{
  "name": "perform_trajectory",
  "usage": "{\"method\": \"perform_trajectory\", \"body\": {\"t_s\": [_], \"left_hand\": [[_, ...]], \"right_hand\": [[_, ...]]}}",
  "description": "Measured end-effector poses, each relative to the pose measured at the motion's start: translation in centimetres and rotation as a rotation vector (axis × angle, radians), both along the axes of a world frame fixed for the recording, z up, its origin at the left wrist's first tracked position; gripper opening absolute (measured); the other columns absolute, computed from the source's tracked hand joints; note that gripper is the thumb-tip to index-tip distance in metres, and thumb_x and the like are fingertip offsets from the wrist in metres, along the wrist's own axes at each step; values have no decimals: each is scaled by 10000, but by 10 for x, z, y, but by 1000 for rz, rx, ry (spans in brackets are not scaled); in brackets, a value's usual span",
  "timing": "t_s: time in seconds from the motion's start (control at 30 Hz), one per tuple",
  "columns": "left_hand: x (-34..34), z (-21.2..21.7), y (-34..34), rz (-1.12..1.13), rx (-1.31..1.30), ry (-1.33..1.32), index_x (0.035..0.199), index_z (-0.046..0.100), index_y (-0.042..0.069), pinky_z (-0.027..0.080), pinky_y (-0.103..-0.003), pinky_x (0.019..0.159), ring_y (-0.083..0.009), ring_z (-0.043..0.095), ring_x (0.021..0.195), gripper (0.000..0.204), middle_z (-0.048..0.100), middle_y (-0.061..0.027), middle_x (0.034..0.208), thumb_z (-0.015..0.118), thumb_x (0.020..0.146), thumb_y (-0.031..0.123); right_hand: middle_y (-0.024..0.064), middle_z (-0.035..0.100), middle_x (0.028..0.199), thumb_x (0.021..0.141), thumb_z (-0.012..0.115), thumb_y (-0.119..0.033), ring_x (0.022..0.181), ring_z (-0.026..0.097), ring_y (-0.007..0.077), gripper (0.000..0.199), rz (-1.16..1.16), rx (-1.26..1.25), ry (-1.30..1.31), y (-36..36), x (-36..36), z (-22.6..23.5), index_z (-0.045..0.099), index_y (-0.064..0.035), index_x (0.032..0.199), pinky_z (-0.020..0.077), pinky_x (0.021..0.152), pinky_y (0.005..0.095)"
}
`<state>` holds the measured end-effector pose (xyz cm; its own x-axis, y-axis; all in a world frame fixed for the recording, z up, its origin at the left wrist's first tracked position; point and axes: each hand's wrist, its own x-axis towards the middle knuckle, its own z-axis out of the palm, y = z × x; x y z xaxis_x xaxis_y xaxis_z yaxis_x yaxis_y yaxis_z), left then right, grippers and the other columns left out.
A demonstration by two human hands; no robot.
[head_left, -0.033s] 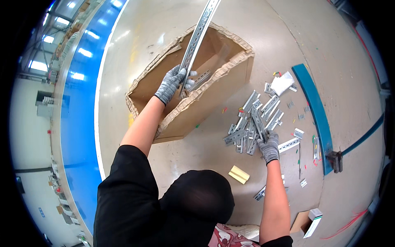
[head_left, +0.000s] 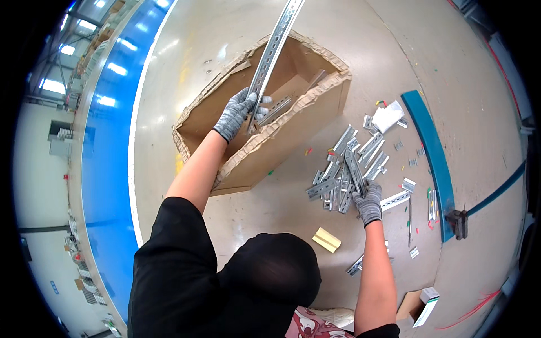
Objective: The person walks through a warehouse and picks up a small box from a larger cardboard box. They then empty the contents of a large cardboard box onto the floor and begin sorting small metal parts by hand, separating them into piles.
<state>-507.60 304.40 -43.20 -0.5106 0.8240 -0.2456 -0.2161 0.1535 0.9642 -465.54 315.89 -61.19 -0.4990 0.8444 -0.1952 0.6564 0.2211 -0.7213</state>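
I'd steady the long slotted silver rail (head_left: 271,58) my grey-gloved left hand (head_left: 234,115) grips; my grey-gloved right hand (head_left: 369,203) holds a shorter rail (head_left: 354,170).

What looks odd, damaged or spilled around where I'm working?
The cardboard box looks damaged: its rim is ragged and crumpled, not clean-edged. To its right, short metal rail pieces lie jumbled in a heap, with small coloured bits scattered nearby, as if spilled.

Bright, even indoor light leaves white glare on the blue floor strip (head_left: 107,169); fisheye distortion curves the left wall (head_left: 45,186), its rim fading to black.
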Motion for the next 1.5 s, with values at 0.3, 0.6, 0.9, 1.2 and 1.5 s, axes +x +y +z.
{"method": "perform_trajectory", "body": {"t_s": [0.3, 0.6, 0.9, 1.2, 1.5], "left_hand": [[-27, -10, -28, -90, -370, 701, 1229, 526, 38, 501, -308, 822, -206, 618, 865, 338, 655, -105, 952, 562, 905, 127], [158, 95, -3, -257, 23, 1147, 1158, 586, 72, 447, -398, 939, -314, 556, 1074, 342, 614, -158, 1088, 635, 822, 112], [162, -149, 90, -487, -577, 1075, 1338, 413, 48, 292, -396, 1077, -344, 369, 1259, 864, 446, -189, 1315, 790, 632, 374], [173, -168, 147, -426, -499, 860, 1245, 485, 25, 373, -378, 1013, -330, 456, 1167, 808, 508, -191, 1214, 829, 566, 295], [229, -172, 198, -577, -449, 423, 1131, 563, 11, 457, -376, 897, -345, 597, 974, 460, 629, -209, 1030, 674, 760, 259]], "right_hand": [[180, 529, 1077, 651, 779, -96, 1016, 557, 334, 703, 72, -17, -85, 5, -11, 6, 452, 2, 1265, 464, 897, 382], [243, 472, 1195, 643, 786, -311, 1096, 496, 384, 855, 64, -32, -457, -4, -35, 58, 360, -46, 1335, 403, 968, 440], [218, 584, 1028, 708, 742, -211, 987, 576, 388, 527, -39, -14, -387, 0, -11, 22, 504, -21, 1139, 480, 848, 422], [54, 555, 710, 840, 579, -69, 643, 562, 115, 196, -442, -365, 196, 48, 36, -42, 542, -23, 1027, 452, 492, 249], [234, 624, 1046, 871, 539, -243, 956, 614, 360, 371, -367, -408, 148, 97, -36, -43, 499, 10, 1139, 479, 815, 403]]}}
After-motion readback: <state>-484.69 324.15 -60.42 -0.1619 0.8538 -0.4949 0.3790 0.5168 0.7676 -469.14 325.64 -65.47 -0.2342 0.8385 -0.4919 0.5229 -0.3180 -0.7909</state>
